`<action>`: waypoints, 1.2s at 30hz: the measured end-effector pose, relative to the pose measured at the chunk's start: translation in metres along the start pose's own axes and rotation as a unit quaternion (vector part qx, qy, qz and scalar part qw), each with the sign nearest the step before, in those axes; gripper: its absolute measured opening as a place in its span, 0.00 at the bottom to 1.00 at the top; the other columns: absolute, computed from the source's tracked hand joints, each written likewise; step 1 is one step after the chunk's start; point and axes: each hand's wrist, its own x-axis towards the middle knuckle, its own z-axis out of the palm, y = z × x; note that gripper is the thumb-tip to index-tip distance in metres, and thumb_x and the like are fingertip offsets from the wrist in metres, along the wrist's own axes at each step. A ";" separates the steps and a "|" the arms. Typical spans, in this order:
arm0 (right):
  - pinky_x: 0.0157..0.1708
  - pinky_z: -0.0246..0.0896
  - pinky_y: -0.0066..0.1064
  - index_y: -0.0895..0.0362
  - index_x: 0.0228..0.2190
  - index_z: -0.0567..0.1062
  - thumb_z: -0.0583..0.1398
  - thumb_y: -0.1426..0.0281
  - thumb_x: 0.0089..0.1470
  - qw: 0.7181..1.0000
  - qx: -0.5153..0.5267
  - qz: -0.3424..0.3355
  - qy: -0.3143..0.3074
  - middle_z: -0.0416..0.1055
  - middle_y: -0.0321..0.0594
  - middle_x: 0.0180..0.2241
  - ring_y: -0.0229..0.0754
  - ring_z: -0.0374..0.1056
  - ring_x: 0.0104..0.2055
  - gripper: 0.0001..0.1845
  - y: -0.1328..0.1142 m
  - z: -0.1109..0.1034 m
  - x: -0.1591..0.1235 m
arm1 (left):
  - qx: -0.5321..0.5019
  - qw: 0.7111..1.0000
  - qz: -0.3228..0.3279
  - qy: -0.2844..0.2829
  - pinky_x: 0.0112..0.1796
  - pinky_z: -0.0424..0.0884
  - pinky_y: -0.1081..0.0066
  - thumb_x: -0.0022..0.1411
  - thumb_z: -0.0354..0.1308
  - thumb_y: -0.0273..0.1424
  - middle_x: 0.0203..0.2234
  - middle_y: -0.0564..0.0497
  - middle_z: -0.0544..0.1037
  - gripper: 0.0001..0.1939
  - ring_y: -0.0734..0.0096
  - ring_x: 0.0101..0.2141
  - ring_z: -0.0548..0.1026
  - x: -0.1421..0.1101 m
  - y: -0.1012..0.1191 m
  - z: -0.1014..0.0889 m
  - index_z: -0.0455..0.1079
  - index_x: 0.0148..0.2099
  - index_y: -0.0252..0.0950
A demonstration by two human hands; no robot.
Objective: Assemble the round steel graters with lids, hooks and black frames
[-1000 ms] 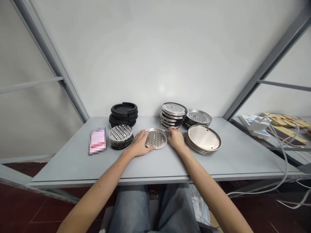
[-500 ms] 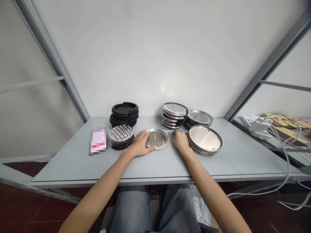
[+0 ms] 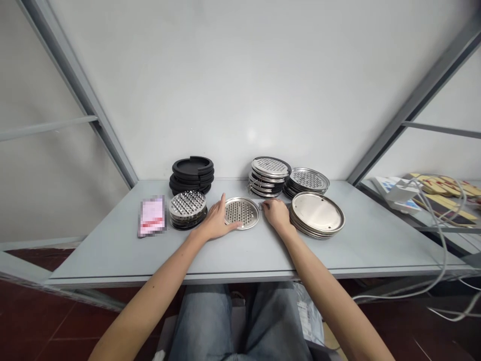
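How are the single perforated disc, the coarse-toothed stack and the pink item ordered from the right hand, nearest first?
Head view, from the right hand:
1. Single perforated disc: just left.
2. Coarse-toothed stack: farther left.
3. Pink item: leftmost.

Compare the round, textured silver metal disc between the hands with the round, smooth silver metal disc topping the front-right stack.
Textured disc: patterned middle; smooth disc: plain, dark spots near rim. Textured disc lies on the table; smooth disc tops a stack. Both: round, silver metal.

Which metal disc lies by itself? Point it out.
The perforated disc between the left hand and right hand: it lies singly, while the other metal discs are stacked.
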 end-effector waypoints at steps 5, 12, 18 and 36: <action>0.41 0.62 0.31 0.56 0.38 0.80 0.54 0.68 0.59 0.989 0.114 -0.033 0.088 0.78 0.45 0.38 0.45 0.71 0.41 0.14 0.000 0.002 0.005 | -0.014 1.000 -0.009 0.008 0.59 0.54 0.52 0.54 0.59 0.55 0.64 0.31 0.53 0.61 0.46 0.63 0.54 0.001 -0.002 0.000 0.22 0.70 0.32; 0.39 0.65 0.31 0.58 0.37 0.80 0.58 0.68 0.55 0.957 0.275 -0.059 0.078 0.79 0.42 0.37 0.42 0.73 0.35 0.12 -0.005 0.010 0.014 | 0.032 0.999 0.027 0.001 0.61 0.51 0.55 0.55 0.57 0.54 0.64 0.35 0.52 0.52 0.49 0.64 0.52 0.001 0.000 -0.001 0.38 0.70 0.32; 0.38 0.64 0.31 0.57 0.34 0.81 0.59 0.66 0.53 0.950 0.300 -0.072 0.052 0.79 0.42 0.35 0.42 0.73 0.34 0.12 -0.009 0.014 0.025 | 0.041 0.998 0.037 -0.019 0.62 0.48 0.52 0.58 0.56 0.51 0.65 0.37 0.51 0.45 0.48 0.65 0.48 0.000 -0.002 0.000 0.44 0.69 0.35; 0.33 0.63 0.30 0.59 0.32 0.80 0.57 0.67 0.52 0.957 0.283 -0.067 0.007 0.78 0.41 0.30 0.41 0.71 0.30 0.13 -0.002 0.006 0.026 | 0.042 0.998 0.027 -0.039 0.63 0.46 0.50 0.60 0.55 0.49 0.67 0.39 0.49 0.41 0.47 0.66 0.45 -0.001 -0.001 -0.002 0.48 0.68 0.36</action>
